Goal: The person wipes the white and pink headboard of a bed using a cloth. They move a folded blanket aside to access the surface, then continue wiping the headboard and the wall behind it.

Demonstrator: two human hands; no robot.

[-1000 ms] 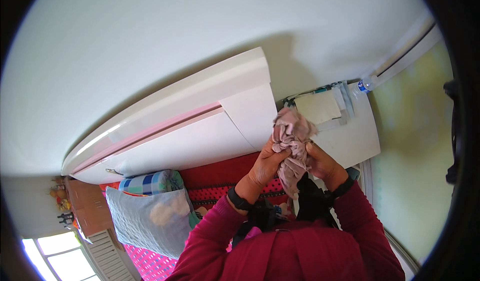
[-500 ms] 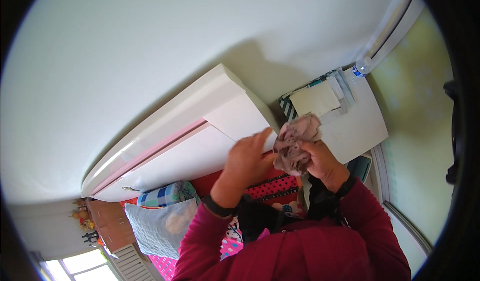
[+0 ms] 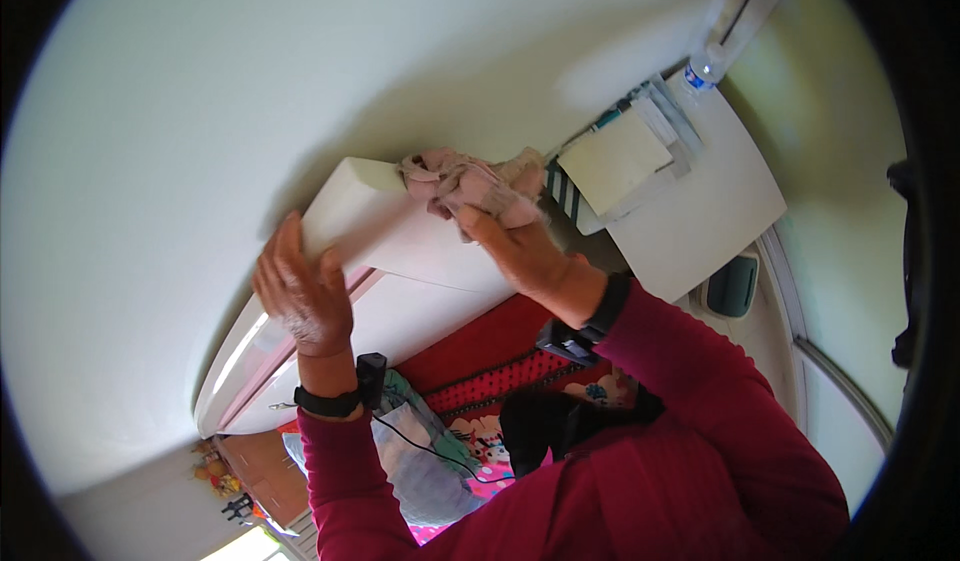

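Observation:
A crumpled pinkish-brown cloth [image 3: 478, 186] is bunched in my right hand [image 3: 520, 261], which presses it against the right end of the white headboard [image 3: 365, 211]. The fingers of that hand are partly hidden by the cloth. Farther left, my left hand [image 3: 305, 291] rests on the headboard's top edge with nothing in it, fingers stretched out and the thumb apart. A pink strip runs along the headboard's front below that hand.
Right of the headboard stands a white bedside cabinet [image 3: 700, 211] bearing a cream box [image 3: 615, 161], papers and a plastic bottle [image 3: 705, 68]. A grey-green bin [image 3: 733, 286] is on the floor beside it. Red and pink patterned bedding [image 3: 520, 361] and a pale pillow [image 3: 425, 471] lie below.
My right hand has carried the cloth up and left onto the headboard's end. My left hand has moved away from the cloth, leftward to the headboard's top edge.

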